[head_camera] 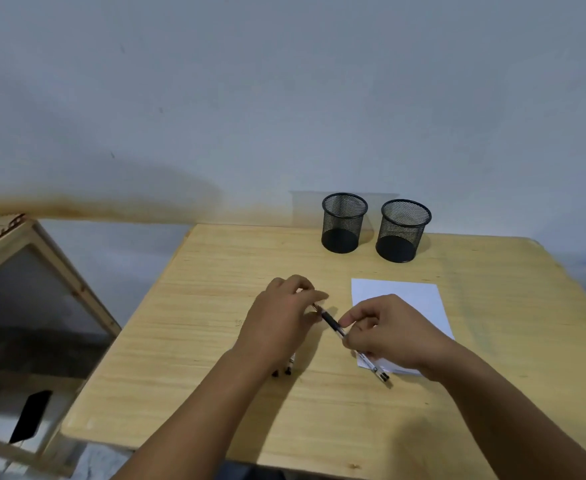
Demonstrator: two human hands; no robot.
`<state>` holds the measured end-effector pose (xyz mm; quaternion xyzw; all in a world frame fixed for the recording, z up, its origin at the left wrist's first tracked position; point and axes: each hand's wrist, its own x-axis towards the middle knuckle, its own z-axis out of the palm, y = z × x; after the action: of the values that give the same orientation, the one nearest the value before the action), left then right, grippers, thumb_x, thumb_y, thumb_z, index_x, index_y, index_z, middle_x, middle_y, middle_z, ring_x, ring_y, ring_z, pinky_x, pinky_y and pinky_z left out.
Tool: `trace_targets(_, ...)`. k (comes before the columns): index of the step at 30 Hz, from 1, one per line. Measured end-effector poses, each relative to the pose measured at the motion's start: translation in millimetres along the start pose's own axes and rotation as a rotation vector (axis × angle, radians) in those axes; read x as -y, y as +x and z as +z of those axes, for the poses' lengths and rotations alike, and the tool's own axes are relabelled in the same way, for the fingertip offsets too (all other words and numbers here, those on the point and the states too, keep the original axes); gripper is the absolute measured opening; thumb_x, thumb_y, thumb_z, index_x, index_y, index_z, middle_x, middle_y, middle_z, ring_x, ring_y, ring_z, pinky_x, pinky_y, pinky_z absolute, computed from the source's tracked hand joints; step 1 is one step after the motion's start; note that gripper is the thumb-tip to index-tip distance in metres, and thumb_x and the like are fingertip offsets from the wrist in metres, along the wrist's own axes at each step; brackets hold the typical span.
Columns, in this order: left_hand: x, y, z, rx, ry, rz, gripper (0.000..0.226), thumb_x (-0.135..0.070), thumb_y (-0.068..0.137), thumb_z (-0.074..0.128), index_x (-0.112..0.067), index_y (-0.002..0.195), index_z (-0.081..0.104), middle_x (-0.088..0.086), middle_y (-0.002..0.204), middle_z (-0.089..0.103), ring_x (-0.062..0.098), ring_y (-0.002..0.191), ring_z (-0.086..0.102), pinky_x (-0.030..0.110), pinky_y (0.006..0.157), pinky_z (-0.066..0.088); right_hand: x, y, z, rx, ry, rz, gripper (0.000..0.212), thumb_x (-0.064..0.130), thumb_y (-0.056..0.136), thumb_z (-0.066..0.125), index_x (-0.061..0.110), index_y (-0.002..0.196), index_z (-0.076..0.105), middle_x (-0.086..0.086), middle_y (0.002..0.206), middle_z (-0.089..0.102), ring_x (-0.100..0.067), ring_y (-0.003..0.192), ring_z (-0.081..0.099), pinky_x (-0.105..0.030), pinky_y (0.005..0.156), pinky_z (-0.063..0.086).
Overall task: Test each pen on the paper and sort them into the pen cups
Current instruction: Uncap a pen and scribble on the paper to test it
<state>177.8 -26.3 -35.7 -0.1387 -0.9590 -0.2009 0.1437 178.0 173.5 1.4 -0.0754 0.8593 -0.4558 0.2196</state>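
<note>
A pen (331,322) with a black grip and clear barrel runs slantwise between my hands above the wooden table (215,306). My right hand (385,332) grips its barrel, and the pen's black end sticks out below at the paper's near corner. My left hand (283,317) pinches something at the pen's tip end; I cannot tell if it is a cap. Under my left wrist lie two more pens (286,368), mostly hidden. A white sheet of paper (399,292) lies to the right, partly under my right hand. Two black mesh pen cups, left (343,223) and right (402,230), stand empty at the back.
A wooden shelf frame (42,271) stands left of the table, with a dark object on the floor below it. A pale wall rises right behind the cups. The table's near edge runs just below my forearms.
</note>
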Motion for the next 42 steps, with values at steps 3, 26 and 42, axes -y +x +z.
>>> trace_targets(3, -1, 7, 5, -0.04, 0.027, 0.17, 0.016, -0.032, 0.083, 0.067, -0.032, 0.096, 0.076, -0.011, 0.089, 0.068, 0.02, 0.076, 0.056, 0.035, 0.061, 0.047, -10, -5, -15, -0.044, -0.069, -0.032, 0.02, 0.012, 0.076, 0.065, 0.025, 0.086, 0.075, 0.005, 0.063, 0.063, -0.008, 0.053, 0.054, -0.022, 0.056, 0.048)
trace_targets(26, -41, 19, 28, 0.141, -0.256, 0.096, 0.017, -0.039, 0.092, 0.063, -0.036, 0.105, 0.074, -0.017, 0.095, 0.073, 0.0, 0.08, 0.048, 0.013, 0.074, 0.033, -47, -3, -34, -0.278, -0.393, -0.258, 0.011, 0.042, 0.087, 0.06, 0.034, 0.084, 0.067, 0.018, 0.073, 0.067, -0.002, 0.066, 0.058, -0.031, 0.055, 0.049)
trace_targets(42, -36, 28, 45, 0.025, 0.108, -0.267, 0.03, -0.029, 0.088, 0.045, -0.019, 0.061, 0.044, -0.003, 0.053, 0.049, 0.015, 0.055, 0.05, 0.031, 0.06, 0.041, -60, 2, -20, -0.494, 0.595, 0.027, 0.016, 0.004, 0.094, 0.061, 0.01, 0.094, 0.075, -0.006, 0.097, 0.073, -0.025, 0.072, 0.076, -0.034, 0.07, 0.062)
